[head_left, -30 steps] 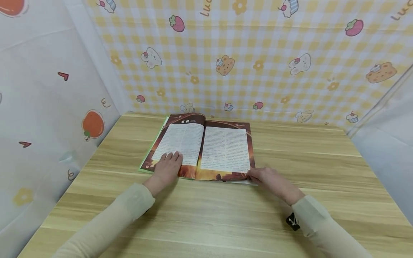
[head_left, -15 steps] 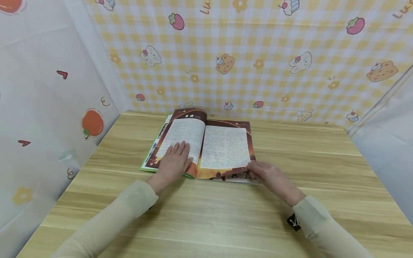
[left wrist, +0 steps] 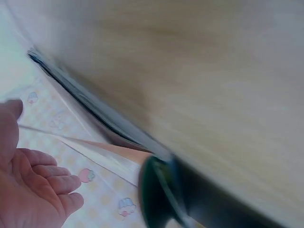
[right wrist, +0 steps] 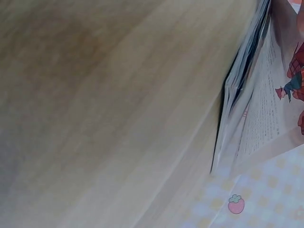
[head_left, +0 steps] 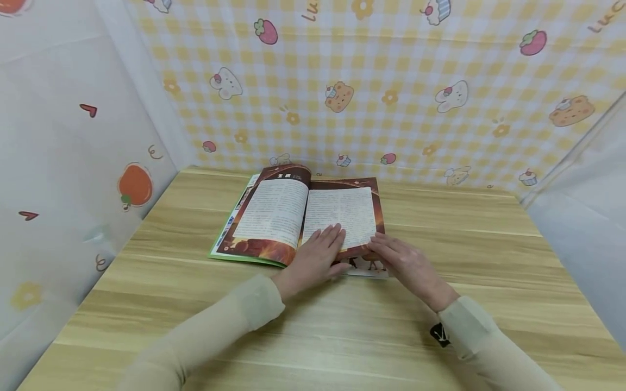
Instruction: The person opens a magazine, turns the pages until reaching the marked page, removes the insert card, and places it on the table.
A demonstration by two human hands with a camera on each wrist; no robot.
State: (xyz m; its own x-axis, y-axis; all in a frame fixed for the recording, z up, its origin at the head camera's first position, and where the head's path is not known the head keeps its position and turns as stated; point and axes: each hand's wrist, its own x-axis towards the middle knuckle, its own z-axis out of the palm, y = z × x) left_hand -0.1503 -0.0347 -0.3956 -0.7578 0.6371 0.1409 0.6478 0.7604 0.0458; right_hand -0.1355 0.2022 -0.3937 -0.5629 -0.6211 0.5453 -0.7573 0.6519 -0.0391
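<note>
An open book (head_left: 274, 209) lies on the wooden table, with white text panels on dark red and orange illustrated pages. My left hand (head_left: 313, 260) has fairly straight fingers and lies over the lower part of the right-hand page (head_left: 337, 209). In the left wrist view the left hand (left wrist: 40, 190) shows its palm and loosely bent fingers beside the page edges (left wrist: 90, 109). My right hand (head_left: 408, 266) pinches that page's lower right corner. The page's lower edge is raised, baring a paler illustrated page (head_left: 367, 266) beneath. The right wrist view shows the lifted page's underside (right wrist: 270, 104), with the fingers mostly out of frame.
Bare wood of the table (head_left: 464, 233) extends on both sides of the book and in front of it. A yellow checked cloth (head_left: 391, 130) hangs behind the table. White patterned cloth (head_left: 63, 163) stands along the left side.
My left hand has moved from the left-hand page across to the right-hand one. My right hand has raised the page corner further, uncovering more of the page beneath.
</note>
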